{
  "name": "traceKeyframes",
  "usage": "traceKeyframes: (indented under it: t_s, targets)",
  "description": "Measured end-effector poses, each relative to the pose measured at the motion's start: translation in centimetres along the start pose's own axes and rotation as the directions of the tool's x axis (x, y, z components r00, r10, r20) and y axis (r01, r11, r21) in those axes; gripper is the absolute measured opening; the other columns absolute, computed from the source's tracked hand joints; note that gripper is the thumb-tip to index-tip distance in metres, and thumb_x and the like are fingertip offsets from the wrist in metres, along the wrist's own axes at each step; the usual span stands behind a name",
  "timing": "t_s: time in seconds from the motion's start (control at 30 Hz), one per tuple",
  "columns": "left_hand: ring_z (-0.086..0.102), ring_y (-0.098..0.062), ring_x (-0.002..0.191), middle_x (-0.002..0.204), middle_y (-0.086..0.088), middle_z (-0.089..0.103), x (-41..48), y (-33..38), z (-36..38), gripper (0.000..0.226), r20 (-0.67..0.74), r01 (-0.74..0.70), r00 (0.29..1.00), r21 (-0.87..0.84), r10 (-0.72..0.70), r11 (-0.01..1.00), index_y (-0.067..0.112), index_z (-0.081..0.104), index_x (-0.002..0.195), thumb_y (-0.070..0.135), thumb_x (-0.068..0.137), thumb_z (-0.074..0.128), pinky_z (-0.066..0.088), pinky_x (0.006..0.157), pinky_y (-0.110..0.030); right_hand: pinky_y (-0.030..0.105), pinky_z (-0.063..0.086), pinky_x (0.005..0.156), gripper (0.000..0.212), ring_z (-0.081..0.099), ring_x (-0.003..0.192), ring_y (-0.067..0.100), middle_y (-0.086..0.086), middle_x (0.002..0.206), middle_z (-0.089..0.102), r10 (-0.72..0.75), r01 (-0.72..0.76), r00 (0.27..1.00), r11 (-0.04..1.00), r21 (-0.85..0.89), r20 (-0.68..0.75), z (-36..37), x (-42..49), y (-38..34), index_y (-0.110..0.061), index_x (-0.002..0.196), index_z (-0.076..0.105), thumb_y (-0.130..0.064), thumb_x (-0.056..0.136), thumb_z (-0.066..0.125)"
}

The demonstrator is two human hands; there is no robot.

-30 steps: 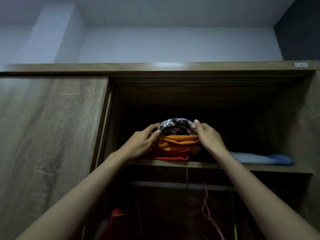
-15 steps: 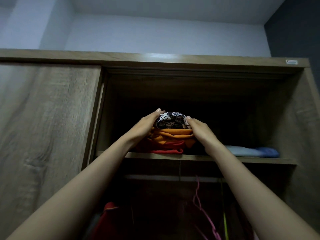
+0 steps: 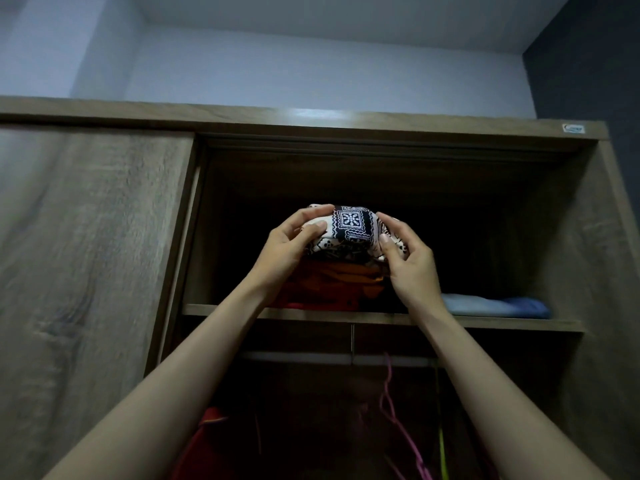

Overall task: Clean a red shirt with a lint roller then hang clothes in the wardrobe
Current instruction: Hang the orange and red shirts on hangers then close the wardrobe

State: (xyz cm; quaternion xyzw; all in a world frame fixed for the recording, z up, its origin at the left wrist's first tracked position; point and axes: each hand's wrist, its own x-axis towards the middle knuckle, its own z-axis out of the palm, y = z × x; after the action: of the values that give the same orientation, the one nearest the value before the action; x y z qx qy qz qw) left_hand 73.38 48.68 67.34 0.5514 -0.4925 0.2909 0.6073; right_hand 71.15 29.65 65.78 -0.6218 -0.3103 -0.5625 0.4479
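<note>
Over the wooden shelf, left hand and right hand grip a patterned cloth; pale wall above.

The left arm and right arm stretch upward. The left hand and right hand face each other, fingers curled, gripping a patterned cloth.

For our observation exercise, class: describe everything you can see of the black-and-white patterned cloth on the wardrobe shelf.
The patterned cloth is a folded, soft-looking fabric bundle, printed black and white with a square floral motif. It lies uppermost, over an orange garment on the upper shelf. The left hand and right hand grip its two ends.
</note>
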Motion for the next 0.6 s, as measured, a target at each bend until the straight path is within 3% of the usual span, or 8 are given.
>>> traceKeyframes:
  t_s: [0.07, 0.17, 0.27, 0.37, 0.43, 0.5, 0.6]
  targets:
    - [0.068, -0.009, 0.102, 0.109, 0.011, 0.072, -0.6, 0.5, 0.2, 0.023, -0.053, -0.002, 0.999, -0.049, -0.001, 0.999, 0.014, 0.069, 0.115, 0.017, 0.095, 0.058, 0.056, 0.085, -0.025, 0.020, 0.049, 0.092, 0.031, 0.057, 0.116, 0.004, -0.003, 0.125, 0.061, -0.027, 0.027, 1.000, 0.999, 0.024, 0.007, 0.0, -0.7, -0.3, -0.016, 0.127, 0.059, -0.012, 0.099, 0.047]
    - [0.071, -0.013, 0.078, 0.085, 0.000, 0.075, -1.1, 0.5, 0.2, 0.009, -0.124, 0.062, 0.989, -0.102, -0.074, 0.993, 0.015, 0.073, 0.087, 0.021, 0.089, 0.066, 0.058, 0.069, -0.027, 0.024, 0.049, 0.093, 0.025, 0.059, 0.113, 0.005, -0.006, 0.119, 0.064, 0.035, -0.034, 0.999, 0.996, 0.081, -0.004, 0.3, -1.9, -0.5, -0.018, 0.118, 0.064, -0.018, 0.099, 0.047]
    - [0.064, -0.014, 0.063, 0.071, -0.004, 0.068, -1.5, -0.1, -0.2, 0.019, -0.136, 0.108, 0.985, -0.014, -0.109, 0.994, 0.015, 0.064, 0.069, 0.023, 0.082, 0.074, 0.053, 0.060, -0.025, 0.024, 0.049, 0.088, 0.026, 0.062, 0.102, 0.002, -0.007, 0.107, 0.068, 0.139, -0.129, 0.986, 0.985, 0.110, -0.091, 0.4, -2.2, -0.5, -0.017, 0.110, 0.066, -0.028, 0.099, 0.045]
    - [0.065, -0.012, 0.068, 0.083, -0.005, 0.067, -1.9, -0.2, -0.5, 0.013, -0.077, 0.125, 0.990, 0.039, -0.122, 0.991, 0.014, 0.065, 0.085, 0.017, 0.080, 0.076, 0.052, 0.062, -0.023, 0.027, 0.051, 0.080, 0.026, 0.064, 0.097, 0.011, -0.006, 0.100, 0.067, 0.214, -0.206, 0.963, 0.976, 0.067, -0.166, 0.3, -1.7, -0.6, -0.018, 0.107, 0.063, -0.037, 0.097, 0.048]
    - [0.069, -0.014, 0.091, 0.110, -0.005, 0.067, -1.9, -0.2, -1.0, 0.033, -0.001, 0.164, 0.986, 0.084, -0.165, 0.983, 0.025, 0.065, 0.109, 0.020, 0.079, 0.078, 0.057, 0.075, -0.028, 0.028, 0.052, 0.083, 0.029, 0.063, 0.100, 0.013, -0.005, 0.104, 0.066, 0.269, -0.270, 0.951, 0.963, 0.014, -0.151, 0.4, -1.2, -0.5, -0.020, 0.112, 0.061, -0.040, 0.094, 0.052]
    - [0.065, -0.017, 0.109, 0.130, 0.003, 0.053, -1.9, -0.2, -1.3, 0.055, 0.090, 0.201, 0.973, 0.132, -0.214, 0.971, 0.045, 0.056, 0.126, 0.022, 0.080, 0.075, 0.055, 0.089, -0.031, 0.035, 0.049, 0.095, 0.037, 0.060, 0.107, 0.012, -0.004, 0.115, 0.064, 0.317, -0.321, 0.943, 0.946, -0.034, -0.097, 0.4, -1.0, -0.6, -0.023, 0.121, 0.059, -0.045, 0.092, 0.054]
    - [0.070, -0.014, 0.099, 0.134, 0.001, 0.051, -1.8, 0.3, -0.7, 0.055, 0.137, 0.265, 0.954, 0.029, -0.267, 0.964, 0.046, 0.050, 0.132, 0.019, 0.088, 0.067, 0.057, 0.076, -0.024, 0.029, 0.045, 0.100, 0.042, 0.055, 0.116, 0.009, -0.006, 0.127, 0.058, 0.313, -0.311, 0.949, 0.949, -0.057, 0.033, 0.7, -1.5, -1.0, -0.027, 0.131, 0.052, -0.045, 0.093, 0.051]
